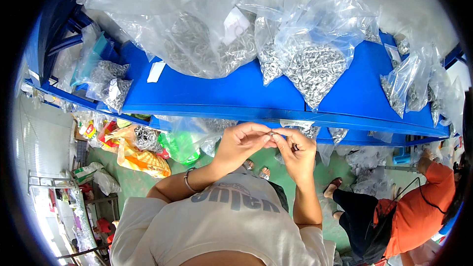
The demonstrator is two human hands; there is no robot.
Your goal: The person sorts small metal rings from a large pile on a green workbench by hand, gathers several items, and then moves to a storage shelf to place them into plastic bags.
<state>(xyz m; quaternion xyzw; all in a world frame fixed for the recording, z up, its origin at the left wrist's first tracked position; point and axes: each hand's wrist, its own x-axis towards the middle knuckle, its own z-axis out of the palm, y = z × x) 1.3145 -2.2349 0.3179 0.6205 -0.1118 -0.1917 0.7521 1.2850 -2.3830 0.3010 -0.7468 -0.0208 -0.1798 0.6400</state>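
Observation:
Both my hands meet in front of my chest, just before the edge of a blue metal shelf (212,93). Between the fingertips is a small silvery metal piece (271,133), too small to name more exactly. My left hand (242,144) pinches it from one side with thumb and forefinger, and my right hand (297,153) pinches it from the other. Beyond them on the shelf lies a clear plastic bag (315,71) full of small silvery metal parts. A larger clear bag (197,44) of similar parts rests to its left.
More clear bags (394,93) of metal parts lie on the shelf's right, and small bags (116,88) on its left. A white paper slip (156,71) lies on the shelf. Orange and green plastic bags (143,155) stand on the floor. A person in orange (419,207) is at the right.

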